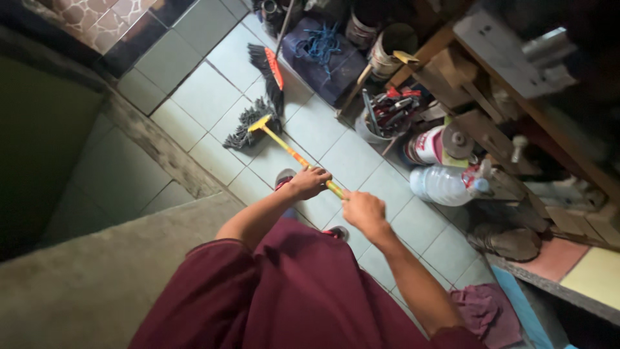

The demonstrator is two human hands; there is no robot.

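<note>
1. The left hand [309,182] has its grip closed round the yellow patterned broom handle [298,157].
2. The right hand [363,210] clamps the same handle just behind, at four o'clock.
3. The dark bristle head [248,126] rests on the pale tiled floor [206,97] at eleven o'clock, beside an orange-backed broom [271,68].

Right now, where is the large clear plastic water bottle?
The clear plastic water bottle lies on the pale tiled floor, right of the hands, beside a white tin.

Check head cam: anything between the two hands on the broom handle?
Head view: only a short bare stretch of yellow handle between left hand and right hand.
</note>
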